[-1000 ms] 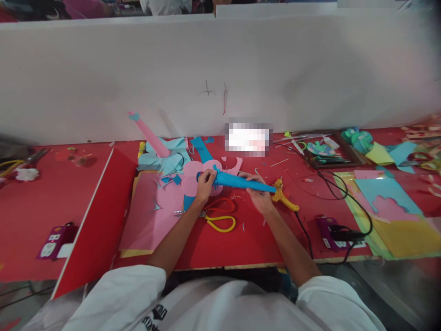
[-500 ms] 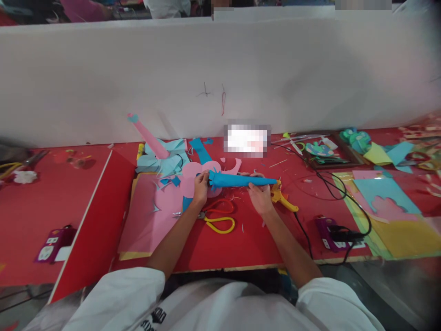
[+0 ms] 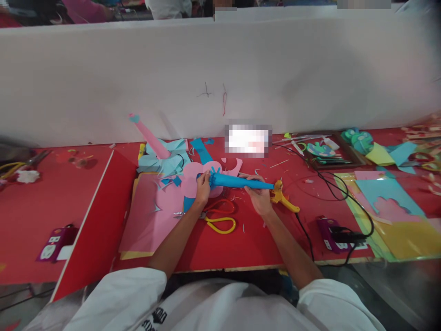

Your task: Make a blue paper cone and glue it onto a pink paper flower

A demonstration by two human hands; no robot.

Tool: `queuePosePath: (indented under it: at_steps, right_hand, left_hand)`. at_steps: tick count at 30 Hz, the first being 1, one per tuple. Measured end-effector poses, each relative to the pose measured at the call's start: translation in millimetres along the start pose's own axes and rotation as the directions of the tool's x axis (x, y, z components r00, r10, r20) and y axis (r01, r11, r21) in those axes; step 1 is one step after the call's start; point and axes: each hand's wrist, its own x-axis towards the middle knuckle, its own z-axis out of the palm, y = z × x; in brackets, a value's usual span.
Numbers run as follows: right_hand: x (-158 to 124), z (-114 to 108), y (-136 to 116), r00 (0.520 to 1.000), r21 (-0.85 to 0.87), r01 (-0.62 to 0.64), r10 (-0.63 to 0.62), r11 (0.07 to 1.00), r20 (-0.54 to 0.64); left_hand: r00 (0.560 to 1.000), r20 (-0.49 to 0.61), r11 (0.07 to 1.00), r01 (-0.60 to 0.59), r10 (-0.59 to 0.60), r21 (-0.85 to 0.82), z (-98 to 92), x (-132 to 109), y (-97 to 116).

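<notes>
A rolled blue paper cone (image 3: 241, 183) lies across the middle of the red table (image 3: 255, 239), its fringed wide end to the left. My left hand (image 3: 202, 189) is closed around that wide end. My right hand (image 3: 259, 196) pinches the narrow part near the tip. Under the cone lies a pink cut-out shape (image 3: 193, 179) on a pink sheet (image 3: 148, 216). A yellow glue gun (image 3: 284, 198) rests just right of the cone's tip.
Scissors with orange and yellow handles (image 3: 218, 217) lie below my hands. A pink paper cone (image 3: 149, 138) leans on pale blue scraps at the white divider wall (image 3: 220, 78). A black cord (image 3: 344, 197) runs to a purple power strip (image 3: 332, 232). Coloured sheets (image 3: 389, 207) lie at right.
The cone has been rolled tighter and thinner between my hands. Its fringed left end now sticks out beside my left hand. Both hands stayed nearly in place.
</notes>
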Motion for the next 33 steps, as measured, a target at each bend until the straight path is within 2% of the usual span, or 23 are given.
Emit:
queuePosePath:
  at_steps: [5, 9, 15, 21, 28, 33]
  right_hand:
    - [-1.7, -1.7, 5.9, 1.0, -0.029, -0.013, 0.013, 1.0, -0.004]
    - [-1.7, 1.2, 8.7, 0.998, -0.006, -0.032, 0.031, 0.999, -0.061]
    - [3.0, 1.5, 3.2, 0.986, 0.04, -0.025, 0.032, 0.999, -0.166]
    - [3.9, -2.1, 0.5, 0.995, -0.003, -0.019, 0.018, 1.0, -0.102]
    - [0.8, -0.7, 1.6, 0.999, -0.073, 0.022, -0.024, 0.997, -0.028]
    - [1.5, 0.7, 5.1, 0.989, -0.033, -0.002, -0.003, 0.999, -0.147]
  left_hand:
    - [0.998, 0.047, 0.998, -0.041, 0.039, 0.038, 0.0, -2.7, 10.4]
    - [0.997, 0.073, 0.999, -0.033, 0.031, 0.031, -0.9, -3.6, 12.1]
    - [0.994, 0.085, 0.996, 0.069, -0.065, -0.049, 0.6, -1.7, 0.0]
    - [0.987, 0.071, 0.984, 0.15, -0.144, -0.091, -0.1, 1.6, -6.3]
    - [0.998, 0.046, 0.997, 0.056, -0.053, -0.058, -0.2, -2.7, 8.9]
    - [0.998, 0.033, 0.997, 0.048, -0.046, -0.063, 1.2, -4.9, 8.8]
